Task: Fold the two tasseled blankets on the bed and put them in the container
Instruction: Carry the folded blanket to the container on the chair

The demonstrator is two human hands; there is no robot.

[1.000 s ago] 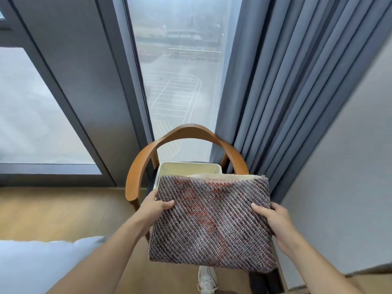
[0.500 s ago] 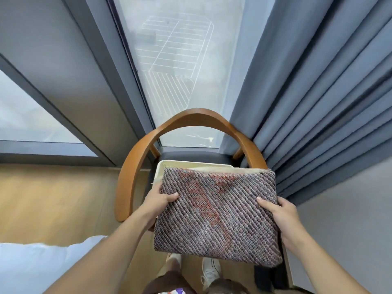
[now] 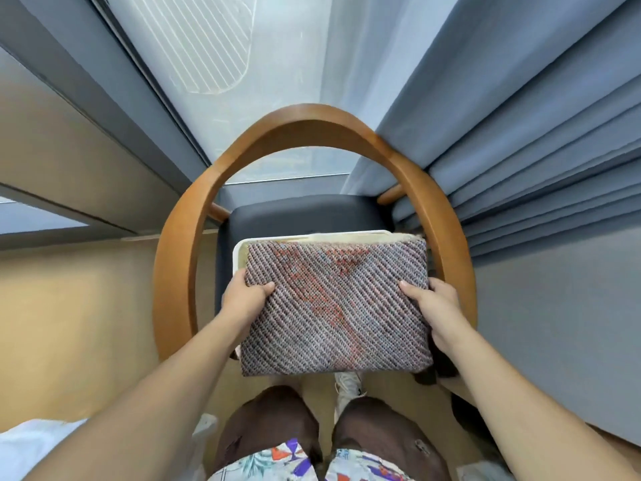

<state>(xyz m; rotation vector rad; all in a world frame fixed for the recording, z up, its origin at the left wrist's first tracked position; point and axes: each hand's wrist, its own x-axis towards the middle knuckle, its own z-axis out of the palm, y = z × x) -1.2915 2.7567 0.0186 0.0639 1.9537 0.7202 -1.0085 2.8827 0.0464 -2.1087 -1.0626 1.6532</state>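
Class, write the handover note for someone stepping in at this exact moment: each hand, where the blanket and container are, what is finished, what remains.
Left hand: grips the left edge of the folded blanket, thumb on top.
Right hand: grips its right edge the same way.
The blanket is held flat over the cream container, which sits on the dark seat of the wooden chair; only the container's rim shows.
Done: this blanket is folded and brought to the container.
Left: lower it in and let go. A pale edge shows under the blanket's far side; I cannot tell what it is, so check for the second blanket.
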